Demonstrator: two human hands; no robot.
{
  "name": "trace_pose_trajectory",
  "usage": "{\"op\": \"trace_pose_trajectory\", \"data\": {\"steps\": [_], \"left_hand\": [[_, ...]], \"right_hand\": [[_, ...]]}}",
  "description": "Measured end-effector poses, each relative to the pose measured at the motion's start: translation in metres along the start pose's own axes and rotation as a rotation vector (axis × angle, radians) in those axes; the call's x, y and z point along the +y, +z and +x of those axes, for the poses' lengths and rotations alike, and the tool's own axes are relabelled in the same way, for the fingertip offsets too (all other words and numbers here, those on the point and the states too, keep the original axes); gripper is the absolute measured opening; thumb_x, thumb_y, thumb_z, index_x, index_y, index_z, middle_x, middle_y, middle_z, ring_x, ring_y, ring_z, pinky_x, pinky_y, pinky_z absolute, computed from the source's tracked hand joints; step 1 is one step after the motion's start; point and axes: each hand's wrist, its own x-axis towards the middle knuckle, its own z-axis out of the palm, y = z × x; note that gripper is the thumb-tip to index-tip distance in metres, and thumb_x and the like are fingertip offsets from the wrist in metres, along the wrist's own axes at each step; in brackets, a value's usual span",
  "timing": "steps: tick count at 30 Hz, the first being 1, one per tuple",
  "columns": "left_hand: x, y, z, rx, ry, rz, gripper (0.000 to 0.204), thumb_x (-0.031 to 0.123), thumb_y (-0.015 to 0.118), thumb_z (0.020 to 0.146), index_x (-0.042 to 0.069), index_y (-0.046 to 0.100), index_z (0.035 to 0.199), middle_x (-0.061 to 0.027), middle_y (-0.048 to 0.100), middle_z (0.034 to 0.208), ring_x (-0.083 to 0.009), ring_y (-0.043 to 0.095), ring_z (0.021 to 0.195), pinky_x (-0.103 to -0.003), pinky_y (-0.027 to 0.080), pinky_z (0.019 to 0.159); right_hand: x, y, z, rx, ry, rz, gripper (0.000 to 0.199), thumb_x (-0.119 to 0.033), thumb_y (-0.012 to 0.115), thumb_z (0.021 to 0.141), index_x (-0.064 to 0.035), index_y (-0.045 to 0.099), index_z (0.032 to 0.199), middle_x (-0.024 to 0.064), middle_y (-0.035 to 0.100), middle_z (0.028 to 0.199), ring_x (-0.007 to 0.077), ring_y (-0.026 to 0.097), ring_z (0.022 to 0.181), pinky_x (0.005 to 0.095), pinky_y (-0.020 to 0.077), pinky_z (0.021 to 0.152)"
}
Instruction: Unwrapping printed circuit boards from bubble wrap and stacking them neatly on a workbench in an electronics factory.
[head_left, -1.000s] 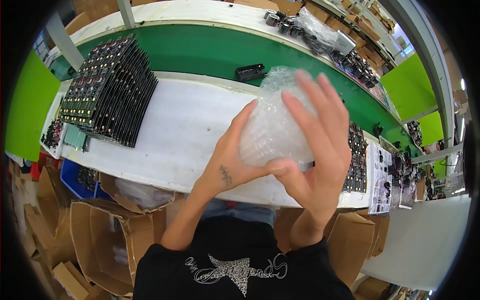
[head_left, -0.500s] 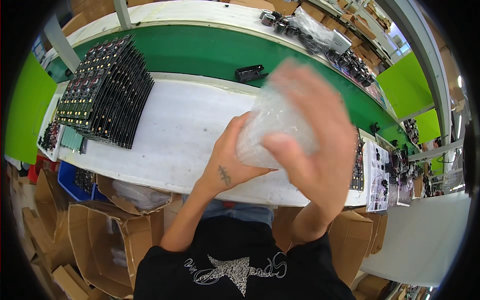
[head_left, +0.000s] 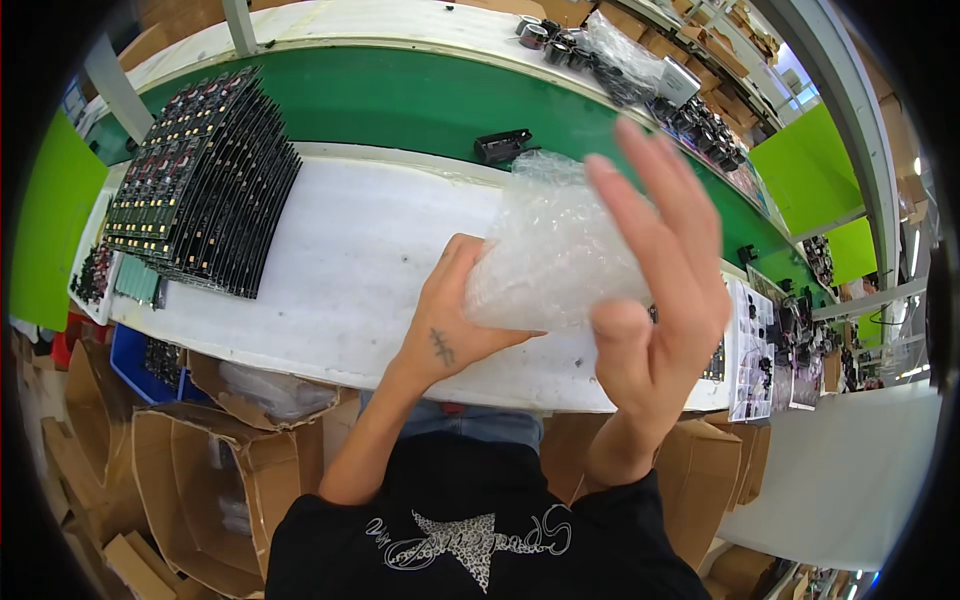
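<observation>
I hold a bundle of clear bubble wrap (head_left: 556, 250) above the white foam-covered bench (head_left: 350, 270). My left hand (head_left: 448, 318) grips its lower left edge from underneath. My right hand (head_left: 655, 290) lies against its right side with the fingers spread and pointing up, the thumb under the wrap. What is inside the wrap is hidden.
A fanned stack of dark circuit boards (head_left: 200, 185) lies on the bench at the left. A black small device (head_left: 502, 146) sits on the green conveyor (head_left: 400, 100). More boards (head_left: 715, 360) lie right of my hand. Open cardboard boxes (head_left: 190, 480) stand below the bench.
My right hand has slid from the top of the bubble wrap to its right side, fingers now raised. The bundle has stayed in front of me in my left hand.
</observation>
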Motion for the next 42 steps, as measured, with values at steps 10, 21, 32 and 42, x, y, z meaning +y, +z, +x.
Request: {"op": "trace_pose_trajectory", "data": {"steps": [10, 21, 32, 42], "left_hand": [[-0.004, 0.001, -0.002, 0.028, -0.067, -0.092, 0.066, 0.015, 0.088, 0.058, 0.001, 0.054, 0.112, -0.0104, 0.055, 0.106, -0.0242, 0.057, 0.099, -0.035, 0.046, 0.084], [0.009, -0.013, -0.008, -0.070, -0.285, -0.029, 0.052, 0.013, 0.081, 0.071, -0.002, 0.057, 0.115, -0.0122, 0.068, 0.102, -0.0175, 0.063, 0.094, -0.032, 0.050, 0.084], [0.030, -0.040, -0.054, -0.138, -0.546, -0.265, 0.058, 0.014, 0.075, 0.079, -0.004, 0.051, 0.128, -0.0143, 0.063, 0.115, -0.0201, 0.059, 0.105, -0.034, 0.047, 0.092], [0.066, -0.161, -0.214, 0.730, -0.573, 0.051, 0.062, 0.022, 0.076, 0.079, -0.004, 0.048, 0.128, -0.0138, 0.061, 0.115, -0.0234, 0.062, 0.099, -0.036, 0.053, 0.086]], "right_hand": [[0.008, 0.013, -0.017, 0.064, 0.088, 0.095, 0.071, -0.057, 0.051, 0.089, 0.0005, 0.051, 0.129, 0.0230, 0.050, 0.133, 0.0361, 0.048, 0.124, 0.0430, 0.0377, 0.102], [0.013, 0.041, -0.066, 0.085, 0.773, 0.984, 0.093, -0.028, 0.088, 0.065, 0.0047, 0.036, 0.136, 0.0155, 0.052, 0.127, 0.0234, 0.054, 0.114, 0.0368, 0.0443, 0.096], [-0.005, 0.064, -0.085, 0.043, 0.942, 1.017, 0.039, -0.016, 0.071, 0.083, 0.0026, 0.058, 0.115, 0.0091, 0.064, 0.104, 0.0164, 0.059, 0.094, 0.0307, 0.0471, 0.085], [-0.063, 0.126, -0.117, -0.477, 0.770, 1.354, 0.058, -0.028, 0.058, 0.093, -0.0005, 0.038, 0.139, 0.0147, 0.061, 0.116, 0.0182, 0.061, 0.095, 0.0303, 0.0501, 0.079]]}}
